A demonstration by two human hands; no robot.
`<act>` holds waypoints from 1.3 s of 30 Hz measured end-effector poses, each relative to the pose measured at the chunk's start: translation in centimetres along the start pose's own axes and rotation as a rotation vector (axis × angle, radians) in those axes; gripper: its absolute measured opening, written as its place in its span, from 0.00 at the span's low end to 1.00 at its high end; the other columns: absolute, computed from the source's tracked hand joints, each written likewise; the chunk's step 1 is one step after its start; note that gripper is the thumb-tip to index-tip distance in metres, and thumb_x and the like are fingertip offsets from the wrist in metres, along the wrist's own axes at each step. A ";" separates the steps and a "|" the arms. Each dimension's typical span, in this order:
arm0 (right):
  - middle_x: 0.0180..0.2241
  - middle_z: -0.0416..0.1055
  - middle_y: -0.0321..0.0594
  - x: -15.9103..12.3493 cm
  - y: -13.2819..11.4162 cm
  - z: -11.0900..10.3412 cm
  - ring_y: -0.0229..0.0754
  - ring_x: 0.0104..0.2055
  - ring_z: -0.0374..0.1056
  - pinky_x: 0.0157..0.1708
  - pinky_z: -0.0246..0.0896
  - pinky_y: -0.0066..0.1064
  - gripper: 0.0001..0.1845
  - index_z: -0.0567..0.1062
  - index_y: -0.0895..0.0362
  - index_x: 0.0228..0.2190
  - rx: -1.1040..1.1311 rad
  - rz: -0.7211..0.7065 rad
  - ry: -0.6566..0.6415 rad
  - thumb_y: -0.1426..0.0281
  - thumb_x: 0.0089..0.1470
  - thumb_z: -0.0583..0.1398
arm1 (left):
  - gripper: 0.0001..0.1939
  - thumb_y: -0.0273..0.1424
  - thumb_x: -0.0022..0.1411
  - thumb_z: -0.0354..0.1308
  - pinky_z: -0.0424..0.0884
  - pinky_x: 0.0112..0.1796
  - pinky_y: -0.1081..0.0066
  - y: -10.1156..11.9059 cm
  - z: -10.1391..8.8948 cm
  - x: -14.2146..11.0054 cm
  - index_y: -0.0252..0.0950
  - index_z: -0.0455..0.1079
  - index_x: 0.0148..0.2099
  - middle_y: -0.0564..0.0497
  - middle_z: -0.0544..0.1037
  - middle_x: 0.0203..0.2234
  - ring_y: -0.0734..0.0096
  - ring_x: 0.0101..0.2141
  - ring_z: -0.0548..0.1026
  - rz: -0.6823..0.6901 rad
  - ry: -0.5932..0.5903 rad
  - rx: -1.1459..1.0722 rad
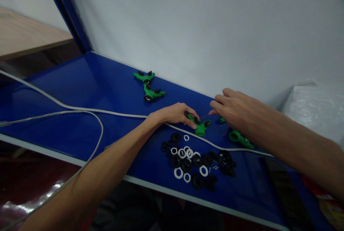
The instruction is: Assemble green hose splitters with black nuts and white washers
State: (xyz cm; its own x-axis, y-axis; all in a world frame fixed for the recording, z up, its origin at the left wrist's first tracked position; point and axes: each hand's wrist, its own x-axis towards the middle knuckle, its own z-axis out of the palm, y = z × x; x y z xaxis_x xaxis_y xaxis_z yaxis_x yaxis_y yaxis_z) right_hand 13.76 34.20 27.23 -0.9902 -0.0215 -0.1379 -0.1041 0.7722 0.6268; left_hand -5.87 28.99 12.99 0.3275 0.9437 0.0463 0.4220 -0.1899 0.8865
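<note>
My left hand (180, 114) is closed on a green Y-shaped hose splitter (200, 129) with black valve levers, holding it against the blue tabletop. In my closed right hand (228, 107) is a thin-shafted screwdriver (205, 116); its handle is hidden by the fingers. The shaft's tip meets the splitter near one black lever, though exact contact cannot be made out. Close in front of the splitter lie white rings (189, 153), black round caps (186, 165), a heap of small black parts (227, 163) and several tiny screws (215, 167).
Two assembled green splitters (153, 94) lie near the wall. Another green splitter body (239, 138) is partly under my right forearm. A white cable (115, 112) crosses the blue table (67, 80). A dark flat object (285, 191) and a clear plastic-wrapped bundle (314, 109) are at right.
</note>
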 end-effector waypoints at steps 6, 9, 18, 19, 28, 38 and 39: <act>0.32 0.72 0.43 -0.2 -0.5 0.6 0.45 0.32 0.62 0.33 0.53 0.36 0.14 0.73 0.55 0.30 0.098 0.018 0.053 0.86 0.51 0.56 | 0.24 0.45 0.55 0.71 0.64 0.35 0.72 0.3 0.0 -0.1 0.41 0.81 0.51 0.54 0.80 0.29 0.70 0.30 0.74 -0.011 -0.001 0.004; 0.33 0.72 0.43 0.1 -0.6 0.2 0.45 0.32 0.62 0.34 0.54 0.37 0.17 0.73 0.56 0.30 0.113 0.036 0.049 0.88 0.47 0.55 | 0.24 0.45 0.55 0.72 0.64 0.35 0.72 0.2 0.0 -0.1 0.41 0.81 0.51 0.55 0.80 0.29 0.71 0.30 0.73 -0.008 0.003 0.007; 0.29 0.73 0.46 0.2 -0.2 0.1 0.47 0.32 0.62 0.33 0.50 0.38 0.11 0.75 0.57 0.29 0.037 0.031 0.000 0.84 0.55 0.58 | 0.24 0.43 0.55 0.72 0.63 0.34 0.72 0.1 0.0 0.0 0.40 0.81 0.51 0.54 0.80 0.30 0.70 0.31 0.74 -0.008 0.007 -0.002; 0.29 0.73 0.45 0.1 -0.2 0.4 0.47 0.31 0.61 0.34 0.50 0.38 0.11 0.74 0.57 0.29 0.044 0.022 0.018 0.83 0.56 0.58 | 0.23 0.43 0.55 0.72 0.63 0.34 0.72 0.2 0.0 0.0 0.40 0.81 0.51 0.54 0.80 0.30 0.70 0.31 0.74 -0.012 0.010 0.001; 0.34 0.72 0.44 -0.6 0.5 1.5 0.45 0.32 0.62 0.33 0.52 0.35 0.12 0.72 0.56 0.37 0.239 0.054 0.067 0.82 0.56 0.55 | 0.24 0.43 0.54 0.72 0.64 0.37 0.72 0.3 0.0 0.0 0.39 0.81 0.51 0.53 0.82 0.32 0.68 0.34 0.76 -0.022 0.011 -0.002; 0.28 0.70 0.45 -0.7 1.0 1.7 0.47 0.31 0.60 0.35 0.52 0.39 0.12 0.73 0.55 0.27 0.072 -0.045 0.006 0.81 0.56 0.55 | 0.22 0.42 0.55 0.72 0.65 0.37 0.71 0.5 0.0 -0.1 0.39 0.82 0.50 0.53 0.81 0.30 0.68 0.33 0.76 -0.026 0.007 -0.011; 0.28 0.70 0.45 -0.7 0.8 1.8 0.47 0.31 0.60 0.35 0.52 0.39 0.13 0.73 0.55 0.27 0.081 -0.021 0.026 0.81 0.56 0.55 | 0.22 0.42 0.55 0.72 0.65 0.37 0.71 0.4 0.0 -0.1 0.39 0.82 0.50 0.53 0.82 0.31 0.68 0.34 0.76 -0.021 0.006 -0.009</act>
State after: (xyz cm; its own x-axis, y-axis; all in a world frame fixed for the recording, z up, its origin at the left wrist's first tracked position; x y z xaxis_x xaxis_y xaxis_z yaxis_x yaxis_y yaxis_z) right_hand 14.58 35.97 26.44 -0.9901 -0.0540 -0.1295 -0.1179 0.8201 0.5600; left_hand -5.71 28.79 13.35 0.3135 0.9491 0.0302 0.4212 -0.1675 0.8914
